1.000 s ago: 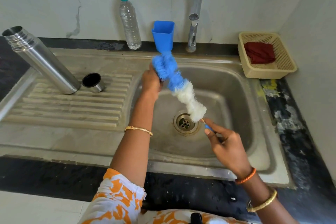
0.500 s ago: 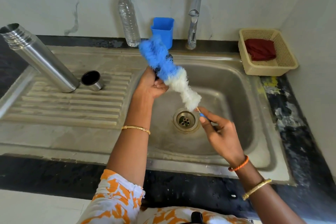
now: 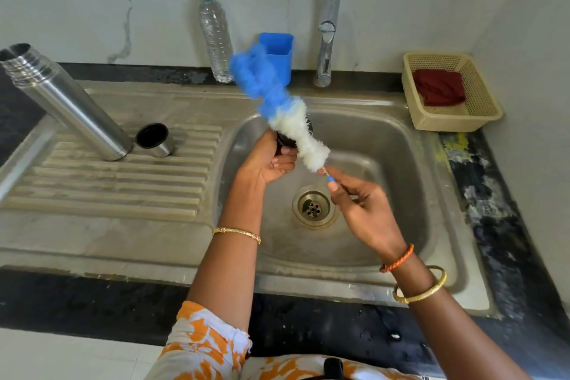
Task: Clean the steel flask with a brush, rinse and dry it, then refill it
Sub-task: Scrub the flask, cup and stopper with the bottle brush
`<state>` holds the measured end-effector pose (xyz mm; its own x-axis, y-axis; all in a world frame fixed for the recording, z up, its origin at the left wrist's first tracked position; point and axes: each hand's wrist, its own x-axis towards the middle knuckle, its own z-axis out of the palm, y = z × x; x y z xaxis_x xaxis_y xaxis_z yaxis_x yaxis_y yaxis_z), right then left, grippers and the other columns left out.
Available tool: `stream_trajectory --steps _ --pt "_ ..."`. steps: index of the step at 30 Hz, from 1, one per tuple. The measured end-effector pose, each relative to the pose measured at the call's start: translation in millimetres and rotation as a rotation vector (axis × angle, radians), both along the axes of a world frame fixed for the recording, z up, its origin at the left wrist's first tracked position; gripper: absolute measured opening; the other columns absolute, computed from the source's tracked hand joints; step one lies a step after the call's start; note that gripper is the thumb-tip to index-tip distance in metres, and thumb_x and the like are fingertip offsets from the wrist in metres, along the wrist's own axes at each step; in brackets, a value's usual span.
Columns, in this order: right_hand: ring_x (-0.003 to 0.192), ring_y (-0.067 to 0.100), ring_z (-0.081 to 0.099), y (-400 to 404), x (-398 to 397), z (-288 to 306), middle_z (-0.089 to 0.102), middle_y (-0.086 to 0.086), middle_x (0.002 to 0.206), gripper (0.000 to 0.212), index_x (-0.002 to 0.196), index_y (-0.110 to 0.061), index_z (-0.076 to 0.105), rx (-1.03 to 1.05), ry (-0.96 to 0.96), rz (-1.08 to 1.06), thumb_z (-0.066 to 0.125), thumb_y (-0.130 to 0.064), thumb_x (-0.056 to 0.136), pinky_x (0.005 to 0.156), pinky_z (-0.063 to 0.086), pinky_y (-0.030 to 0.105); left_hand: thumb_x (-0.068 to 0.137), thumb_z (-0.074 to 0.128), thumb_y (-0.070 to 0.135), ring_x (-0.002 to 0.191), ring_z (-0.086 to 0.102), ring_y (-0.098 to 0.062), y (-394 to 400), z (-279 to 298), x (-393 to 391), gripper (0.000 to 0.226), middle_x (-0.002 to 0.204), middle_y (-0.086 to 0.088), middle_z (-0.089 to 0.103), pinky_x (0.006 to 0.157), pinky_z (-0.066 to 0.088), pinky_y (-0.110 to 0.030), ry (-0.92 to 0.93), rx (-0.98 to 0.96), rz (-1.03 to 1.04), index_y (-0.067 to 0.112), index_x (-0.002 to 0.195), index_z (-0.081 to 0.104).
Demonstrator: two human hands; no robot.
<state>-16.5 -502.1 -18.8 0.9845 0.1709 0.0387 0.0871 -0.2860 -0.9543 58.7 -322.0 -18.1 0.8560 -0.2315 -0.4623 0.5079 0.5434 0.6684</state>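
Bristles of a long blue-and-white bottle brush [image 3: 279, 105] are seen slanting over the steel sink [image 3: 385, 145] in the head view. Its thin handle is pinched in the narrow grip of the right hand [image 3: 359, 203], while a small dark round piece [image 3: 285, 140], possibly the flask's stopper, is held in the curled grip of the left hand [image 3: 266, 160] against the white bristles. The open steel flask [image 3: 66, 102] and its steel cup lid [image 3: 154, 140] are left well apart to the left, on the ribbed drainboard [image 3: 108, 182]. The wet piece could be dropped into the basin if the brush is tugged hard.
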Motion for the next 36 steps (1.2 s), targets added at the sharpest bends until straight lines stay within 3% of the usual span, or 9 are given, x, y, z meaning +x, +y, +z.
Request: stream_trajectory --steps 4,10,14,17,21,25,27,29,36 --pt "0.048 -0.003 0.042 2 14 -2 0.047 -0.02 0.049 0.028 0.119 -0.019 0.064 0.101 0.081 -0.141 0.051 -0.011 0.096 0.054 0.036 0.012 0.101 0.027 0.048 0.024 0.023 -0.002 -4 2 -5 0.048 0.038 0.007 0.035 0.027 0.018 -0.013 -0.052 0.054 -0.092 0.012 0.078 0.051" --pt "0.069 -0.008 0.054 4 -3 -3 0.057 -0.024 0.07 0.032 0.108 -0.045 0.058 0.0 0.017 -0.114 0.055 -0.016 0.094 0.074 0.046 0.016 0.104 0.031 0.042 0.033 0.031 -0.004 -3 -11 -5 0.04 0.05 0.002 0.044 0.032 0.029 -0.015 -0.021 0.102 0.054 0.012 0.089 0.053" --pt "0.042 -0.001 0.036 13 1 4 0.042 -0.01 0.053 0.028 0.118 -0.018 0.064 0.246 0.21 -0.136 0.049 -0.008 0.097 0.043 0.032 0.009 0.099 0.048 0.039 0.057 0.059 -0.009 -5 -17 -19 0.036 0.073 -0.006 0.065 0.053 0.052 -0.018 -0.014 -0.001 0.159 0.005 0.107 0.058" --pt "0.035 -0.001 0.03 13 1 17 0.036 0.003 0.059 0.027 0.12 -0.01 0.061 0.339 0.298 -0.105 0.045 -0.005 0.098 0.036 0.026 0.007 0.092 0.06 0.027 0.072 0.068 -0.013 2 -19 -32 0.024 0.09 -0.01 0.069 0.065 0.056 -0.02 -0.063 0.009 0.22 0.006 0.103 0.058" --pt "0.036 0.001 0.026 23 0 17 0.036 0.007 0.062 0.028 0.12 -0.013 0.063 0.249 0.347 -0.05 0.046 -0.008 0.098 0.033 0.021 0.012 0.083 0.074 0.012 0.067 0.065 -0.012 25 -9 -50 0.027 0.092 -0.008 0.065 0.061 0.053 -0.018 -0.096 0.46 0.289 0.016 0.095 0.049" --pt "0.036 0.003 0.023 44 -3 14 0.035 0.007 0.063 0.027 0.118 -0.014 0.064 0.316 0.405 -0.053 0.047 -0.008 0.098 0.034 0.018 0.011 0.08 0.077 0.018 0.054 0.052 -0.001 69 12 -68 0.026 0.066 0.008 0.055 0.052 0.04 -0.009 -0.194 0.987 0.346 0.021 0.096 0.057" --pt "0.037 0.003 0.022 60 -7 14 0.036 0.006 0.063 0.027 0.116 -0.016 0.065 0.376 0.43 -0.047 0.046 -0.008 0.098 0.035 0.017 0.01 0.08 0.076 0.026 0.061 0.056 -0.007 95 19 -75 0.021 0.063 0.01 0.054 0.054 0.04 -0.011 -0.189 1.205 0.346 0.024 0.095 0.061" --pt "0.039 0.005 0.021 79 -10 14 0.04 0.004 0.062 0.027 0.114 -0.018 0.066 0.389 0.438 -0.041 0.046 -0.008 0.098 0.038 0.014 0.012 0.08 0.074 0.032 0.077 0.061 -0.018 121 20 -82 0.02 0.074 0.004 0.064 0.066 0.047 -0.025 -0.182 1.412 0.366 0.024 0.096 0.065" --pt "0.038 0.006 0.021 134 -22 9 0.046 0.007 0.065 0.026 0.113 -0.016 0.067 0.401 0.41 -0.069 0.048 -0.009 0.097 0.038 0.014 0.014 0.081 0.073 0.035 0.084 0.063 -0.029 199 -13 -86 0.028 0.089 -0.01 0.068 0.066 0.047 -0.034 -0.228 1.665 0.385 0.013 0.098 0.07"
